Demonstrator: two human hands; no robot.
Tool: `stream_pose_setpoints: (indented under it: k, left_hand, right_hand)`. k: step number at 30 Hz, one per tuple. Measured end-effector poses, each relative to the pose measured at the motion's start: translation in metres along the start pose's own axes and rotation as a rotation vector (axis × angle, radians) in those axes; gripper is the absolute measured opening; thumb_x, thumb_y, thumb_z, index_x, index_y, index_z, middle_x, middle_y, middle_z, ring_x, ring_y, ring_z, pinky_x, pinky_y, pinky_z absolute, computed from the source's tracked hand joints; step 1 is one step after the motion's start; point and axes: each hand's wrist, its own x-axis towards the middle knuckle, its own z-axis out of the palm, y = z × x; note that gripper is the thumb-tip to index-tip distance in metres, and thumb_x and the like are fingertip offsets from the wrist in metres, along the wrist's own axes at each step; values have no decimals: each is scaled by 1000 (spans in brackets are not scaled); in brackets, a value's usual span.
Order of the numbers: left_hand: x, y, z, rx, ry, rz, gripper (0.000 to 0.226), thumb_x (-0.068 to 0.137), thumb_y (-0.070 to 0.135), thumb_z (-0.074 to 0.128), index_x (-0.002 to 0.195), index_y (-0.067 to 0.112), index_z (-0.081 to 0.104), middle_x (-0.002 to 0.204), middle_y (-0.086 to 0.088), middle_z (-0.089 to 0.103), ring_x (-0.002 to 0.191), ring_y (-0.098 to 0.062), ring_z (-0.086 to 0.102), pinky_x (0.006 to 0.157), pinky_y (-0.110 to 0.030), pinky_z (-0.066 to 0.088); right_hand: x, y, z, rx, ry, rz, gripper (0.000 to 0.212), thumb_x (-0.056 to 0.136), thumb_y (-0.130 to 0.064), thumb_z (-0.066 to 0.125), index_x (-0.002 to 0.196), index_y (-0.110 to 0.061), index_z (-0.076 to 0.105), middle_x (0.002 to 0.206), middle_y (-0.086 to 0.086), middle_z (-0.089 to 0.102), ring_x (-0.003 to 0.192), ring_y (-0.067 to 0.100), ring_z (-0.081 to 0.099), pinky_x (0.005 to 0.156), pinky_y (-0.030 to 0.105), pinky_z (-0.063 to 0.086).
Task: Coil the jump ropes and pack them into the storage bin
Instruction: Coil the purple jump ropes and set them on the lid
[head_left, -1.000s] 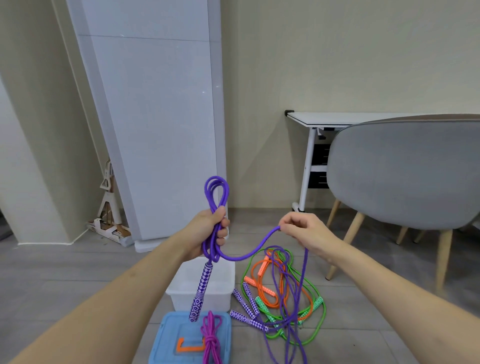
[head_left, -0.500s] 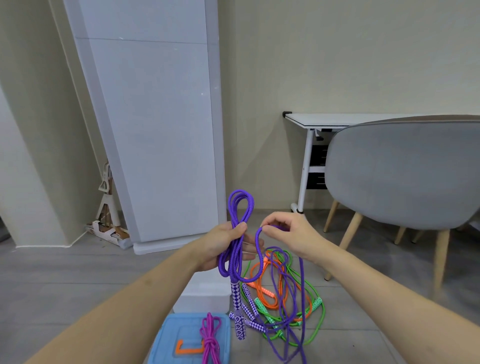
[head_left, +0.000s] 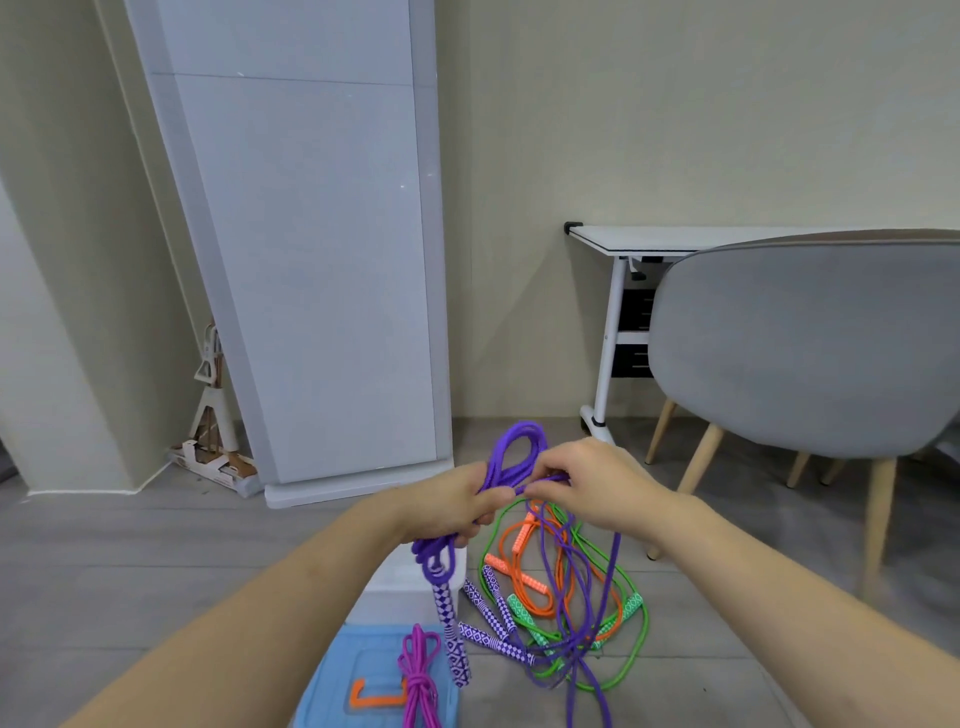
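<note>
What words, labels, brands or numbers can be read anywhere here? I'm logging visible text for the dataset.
None can be read.
The flattened cardboard box by the wall may carry print, too small and blurred to read.
The blue lid, purple rope handles and white bin show only patterns or plain surfaces.

Grey chair, perhaps wood-look floor

Left hand and right hand close together, fingers curled.
</note>
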Motion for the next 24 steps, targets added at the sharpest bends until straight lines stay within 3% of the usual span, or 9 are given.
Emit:
stream_pose_setpoints:
  k: [3, 7, 9, 12, 15, 20, 24]
  left_hand:
    - [-3, -16, -10, 340, -15, -87, 31, 97, 42, 62, 97, 16, 46, 78, -8, 44, 57, -16, 40, 51, -27, 43]
    - [-8, -31, -22, 465, 27, -168, 37, 99, 44, 56, 108, 8, 53, 77, -5, 51, 54, -16, 45, 51, -28, 45]
    - [-10, -36, -26, 337, 103, -173, 29, 102, 41, 52, 96, 12, 50, 75, -3, 50, 51, -14, 44, 49, -26, 43]
    - [-13, -36, -40, -174, 298, -99, 29, 105, 36, 49, 84, 17, 42, 62, 3, 35, 48, -13, 29, 44, -25, 34]
    - [-20, -27, -58, -522, 490, -25, 29, 105, 34, 48, 82, 21, 35, 63, 4, 21, 50, -13, 18, 43, -24, 29]
    - [-25, -25, -56, -621, 529, -48, 24, 104, 34, 48, 88, 19, 37, 71, 1, 19, 55, -14, 17, 44, -23, 32]
    - [-20, -23, -44, -680, 504, -24, 26, 105, 36, 48, 91, 19, 34, 80, -5, 15, 57, -15, 17, 47, -25, 35]
  right_hand:
    - [-7, 13, -2, -78, -32, -13, 25, 97, -57, 54, 96, -36, 67, 90, -15, 70, 88, 10, 62, 71, 34, 50]
    - [-14, 23, -8, -95, 28, 62, 24, 99, -54, 55, 94, -33, 66, 79, -18, 62, 85, 10, 59, 68, 33, 44]
    - [-15, 29, -9, -75, 108, 141, 29, 97, -58, 56, 88, -31, 63, 74, -16, 58, 79, 10, 57, 66, 32, 42]
    - [-16, 37, -9, 7, 253, 273, 35, 95, -62, 55, 83, -30, 61, 72, -9, 62, 75, 16, 60, 66, 35, 49]
    - [-12, 37, -7, 218, 329, 371, 34, 98, -53, 57, 76, -27, 59, 67, -6, 59, 70, 18, 56, 61, 34, 43]
    - [-4, 26, -5, 525, 400, 418, 28, 100, -32, 59, 75, -24, 65, 59, -5, 53, 62, 16, 47, 62, 33, 38]
    - [2, 8, 3, 735, 323, 455, 30, 104, -13, 46, 94, -21, 73, 62, 0, 49, 55, 15, 39, 51, 29, 30]
